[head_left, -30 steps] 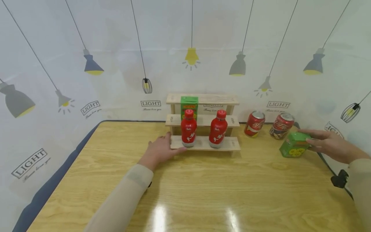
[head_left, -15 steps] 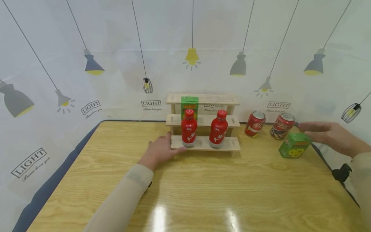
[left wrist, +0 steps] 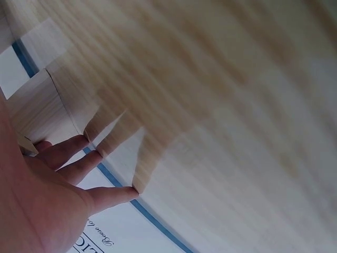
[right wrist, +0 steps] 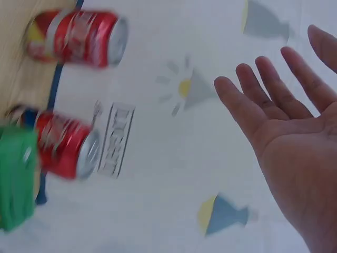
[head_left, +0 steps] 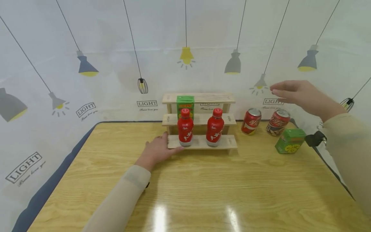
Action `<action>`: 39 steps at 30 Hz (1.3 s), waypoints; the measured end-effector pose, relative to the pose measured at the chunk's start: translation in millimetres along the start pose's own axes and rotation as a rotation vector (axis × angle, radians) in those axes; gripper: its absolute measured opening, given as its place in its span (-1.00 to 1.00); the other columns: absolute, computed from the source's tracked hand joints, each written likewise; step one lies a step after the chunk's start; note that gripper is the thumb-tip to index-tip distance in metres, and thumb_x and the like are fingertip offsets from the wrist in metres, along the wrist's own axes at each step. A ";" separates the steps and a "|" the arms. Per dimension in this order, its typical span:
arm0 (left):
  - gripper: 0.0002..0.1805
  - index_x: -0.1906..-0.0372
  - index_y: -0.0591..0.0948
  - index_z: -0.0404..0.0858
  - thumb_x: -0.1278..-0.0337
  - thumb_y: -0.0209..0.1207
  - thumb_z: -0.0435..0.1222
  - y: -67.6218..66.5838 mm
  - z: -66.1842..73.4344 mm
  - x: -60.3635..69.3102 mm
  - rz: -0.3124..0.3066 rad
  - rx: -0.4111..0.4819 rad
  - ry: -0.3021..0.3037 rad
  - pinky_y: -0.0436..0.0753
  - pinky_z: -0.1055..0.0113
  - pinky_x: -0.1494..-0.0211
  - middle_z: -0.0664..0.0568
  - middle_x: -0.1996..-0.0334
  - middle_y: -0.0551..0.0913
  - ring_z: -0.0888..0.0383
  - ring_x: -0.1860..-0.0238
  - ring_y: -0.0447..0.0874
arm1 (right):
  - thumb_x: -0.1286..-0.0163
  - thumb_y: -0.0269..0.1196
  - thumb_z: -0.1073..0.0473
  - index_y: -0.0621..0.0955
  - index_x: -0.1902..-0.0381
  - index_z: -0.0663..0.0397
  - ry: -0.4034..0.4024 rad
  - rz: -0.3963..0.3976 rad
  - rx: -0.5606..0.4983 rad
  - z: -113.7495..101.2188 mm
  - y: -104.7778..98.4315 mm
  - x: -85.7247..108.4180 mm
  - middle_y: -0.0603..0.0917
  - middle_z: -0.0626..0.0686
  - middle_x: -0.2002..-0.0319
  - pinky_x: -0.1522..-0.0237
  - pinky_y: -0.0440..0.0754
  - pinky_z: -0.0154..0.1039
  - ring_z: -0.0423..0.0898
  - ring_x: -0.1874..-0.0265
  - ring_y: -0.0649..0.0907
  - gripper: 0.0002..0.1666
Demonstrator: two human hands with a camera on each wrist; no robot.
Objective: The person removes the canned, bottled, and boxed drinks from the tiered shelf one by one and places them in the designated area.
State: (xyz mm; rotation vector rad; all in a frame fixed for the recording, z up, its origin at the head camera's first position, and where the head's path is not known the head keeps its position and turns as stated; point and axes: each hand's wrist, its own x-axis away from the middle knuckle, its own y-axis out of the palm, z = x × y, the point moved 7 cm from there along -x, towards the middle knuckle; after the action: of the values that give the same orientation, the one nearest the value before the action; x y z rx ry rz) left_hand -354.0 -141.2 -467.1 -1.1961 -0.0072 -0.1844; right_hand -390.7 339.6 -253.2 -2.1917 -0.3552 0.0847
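Note:
My left hand (head_left: 157,150) touches the left end of the stepped wooden rack (head_left: 203,141), thumb along the lowest board's front edge. In the left wrist view its fingers (left wrist: 73,167) are spread, tips on the tabletop. Two red bottles (head_left: 185,129) with red caps stand on the lowest step; behind the left one is a green drink carton (head_left: 185,102), partly hidden. Raised above the table at right, my right hand (head_left: 304,96) holds nothing, fingers extended. Beneath it are another green carton (head_left: 290,141) and two red soda cans (head_left: 251,121), all upright on the table.
The wooden table (head_left: 185,187) ends at a wall covering (head_left: 116,64) printed with hanging lamps. In the right wrist view, the cans (right wrist: 79,38) and the nearer green carton (right wrist: 16,176) lie at the left edge, slightly blurred.
My right hand has let go of the right-hand green carton and risen up and to the left, above the cans. The carton stays standing. My left hand keeps its place at the rack.

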 end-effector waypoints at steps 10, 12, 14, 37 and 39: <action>0.55 -0.69 0.13 -0.24 0.21 -0.16 0.84 0.6 -0.8 -1.3 0.005 -0.001 0.006 0.25 -0.58 -0.53 -0.23 -0.55 0.46 -0.23 -0.57 0.42 | -0.60 0.21 -0.26 0.30 -0.65 0.00 -0.137 -0.059 -0.207 -112.9 48.7 -45.9 0.31 0.14 -0.66 -0.50 0.54 0.02 0.14 -0.60 0.41 -0.14; 0.54 -0.70 0.13 -0.23 0.20 -0.16 0.83 0.9 -1.1 -1.6 0.005 0.001 0.006 0.25 -0.58 -0.53 -0.24 -0.55 0.46 -0.24 -0.57 0.42 | -0.60 0.22 -0.24 0.28 -0.66 0.02 -0.150 -0.064 -0.258 -130.8 61.4 -54.3 0.28 0.14 -0.68 -0.53 0.51 0.10 0.14 -0.62 0.38 -0.13; 0.54 -0.70 0.13 -0.22 0.20 -0.15 0.83 1.0 -1.8 -2.2 0.007 0.002 0.004 0.25 -0.58 -0.54 -0.24 -0.55 0.46 -0.24 -0.57 0.42 | -0.61 0.23 -0.19 0.28 -0.66 0.06 -0.161 -0.065 -0.323 -145.5 73.7 -62.1 0.28 0.14 -0.67 -0.55 0.49 0.12 0.13 -0.63 0.37 -0.15; 0.59 -0.70 0.12 -0.23 0.28 -0.19 0.86 8.6 -6.0 -7.0 0.020 0.009 -0.008 0.25 -0.56 -0.54 -0.26 -0.54 0.47 -0.26 -0.55 0.44 | -0.55 0.34 -0.09 0.37 -0.61 0.08 -0.095 -0.122 -0.152 -192.6 170.1 -104.8 0.47 0.20 -0.55 -0.44 0.62 0.10 0.14 -0.52 0.49 -0.18; 0.60 -0.70 0.12 -0.23 0.29 -0.20 0.87 8.3 -6.9 -7.1 0.020 0.010 -0.010 0.25 -0.57 -0.54 -0.26 -0.54 0.46 -0.26 -0.56 0.43 | -0.53 0.36 -0.09 0.38 -0.60 0.10 -0.078 -0.121 -0.157 -192.0 170.8 -104.4 0.48 0.20 -0.54 -0.44 0.63 0.09 0.15 -0.50 0.52 -0.17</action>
State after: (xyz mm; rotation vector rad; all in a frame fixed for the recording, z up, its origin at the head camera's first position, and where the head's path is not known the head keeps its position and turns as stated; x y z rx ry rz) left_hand -360.4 -143.7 -478.0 -1.1871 -0.0045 -0.1604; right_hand -416.4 64.7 -279.9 -2.3199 -0.5541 0.0782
